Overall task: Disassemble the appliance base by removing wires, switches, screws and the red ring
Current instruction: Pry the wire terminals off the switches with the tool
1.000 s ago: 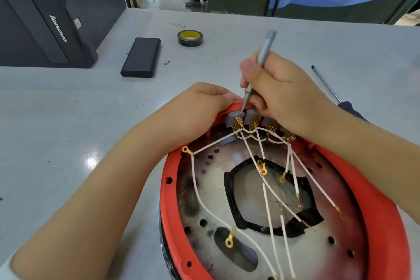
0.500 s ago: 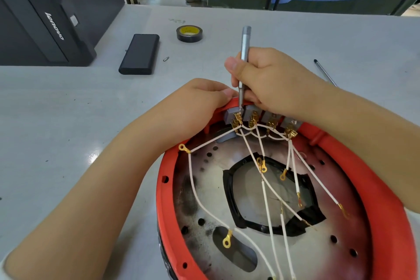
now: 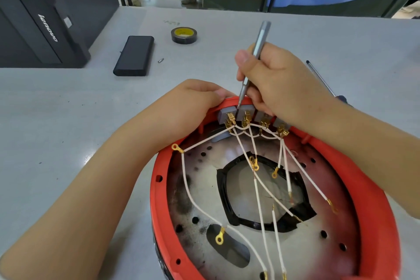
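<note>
A: Where are your fingers?

B: Your right hand (image 3: 279,82) has its fingers clenched around a slim silver screwdriver (image 3: 254,61), tilted, with the tip down in the gap between the first two grey switches (image 3: 247,112) at the far rim. Your left hand (image 3: 191,102) grips the red ring (image 3: 372,211) just beside them, fingers curled over its edge (their tips are hidden).

A: And the base itself?

B: The appliance base (image 3: 204,193) lies upturned on the tabletop (image 3: 68,120), close to you. White wires (image 3: 261,200) with gold terminals fan out from the switches across its metal plate.

A: Anything further out?

B: A second screwdriver (image 3: 320,77) behind your right wrist, a roll of black tape (image 3: 184,35), a black rectangular case (image 3: 134,55) with a loose bit (image 3: 160,60) beside it, and a black Lenovo computer case (image 3: 38,22) far left.
</note>
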Motion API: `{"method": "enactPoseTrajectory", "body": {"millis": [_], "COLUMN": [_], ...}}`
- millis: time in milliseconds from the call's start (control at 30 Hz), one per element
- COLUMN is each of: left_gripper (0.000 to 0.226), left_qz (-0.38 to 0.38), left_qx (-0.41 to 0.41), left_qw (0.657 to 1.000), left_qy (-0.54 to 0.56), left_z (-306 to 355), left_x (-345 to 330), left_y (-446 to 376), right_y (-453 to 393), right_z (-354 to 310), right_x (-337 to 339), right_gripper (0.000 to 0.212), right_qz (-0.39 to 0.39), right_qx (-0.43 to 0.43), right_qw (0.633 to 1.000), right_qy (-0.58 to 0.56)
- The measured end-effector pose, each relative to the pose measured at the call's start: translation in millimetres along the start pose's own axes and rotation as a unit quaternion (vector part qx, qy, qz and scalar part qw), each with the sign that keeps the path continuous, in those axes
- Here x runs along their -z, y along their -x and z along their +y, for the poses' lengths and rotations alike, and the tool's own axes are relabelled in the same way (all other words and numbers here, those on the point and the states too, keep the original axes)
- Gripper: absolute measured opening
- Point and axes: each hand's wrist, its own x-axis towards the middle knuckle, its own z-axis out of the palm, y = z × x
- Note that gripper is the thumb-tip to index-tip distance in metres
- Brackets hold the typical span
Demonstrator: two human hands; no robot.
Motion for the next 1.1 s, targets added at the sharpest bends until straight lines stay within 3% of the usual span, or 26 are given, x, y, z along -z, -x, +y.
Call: {"method": "enactPoseTrajectory", "body": {"millis": [533,667,733,900,1100], "left_gripper": [0.032,0.029,0.031,0.03,0.026], "left_qz": [0.003,0.005,0.002,-0.022,-0.002], "left_qx": [0.001,0.0,-0.004,-0.003,0.012], "left_qw": [1.0,0.999,0.998,0.996,0.999], "left_qy": [0.004,0.045,0.061,0.081,0.039], "left_z": [-2,-5,-6,-5,-3], "left_x": [-1,-2,-2,-1,0], "left_y": [-1,-3,-3,-1,-1], "right_y": [0,-8,-7,-3,-2], "right_z": [-1,-8,-6,-1,-4], "right_x": [-3,-6,-9,-3,-2], "right_gripper": [0.031,0.035,0.035,0.034,0.03], "right_qz": [-0.025,-0.063,-0.038,0.032,0.021], "right_qx": [-0.006,-0.016,-0.006,-0.036,-0.028], "right_qw": [0.999,0.991,0.986,0.994,0.987], "right_qy": [0.027,0.121,0.162,-0.096,-0.155]}}
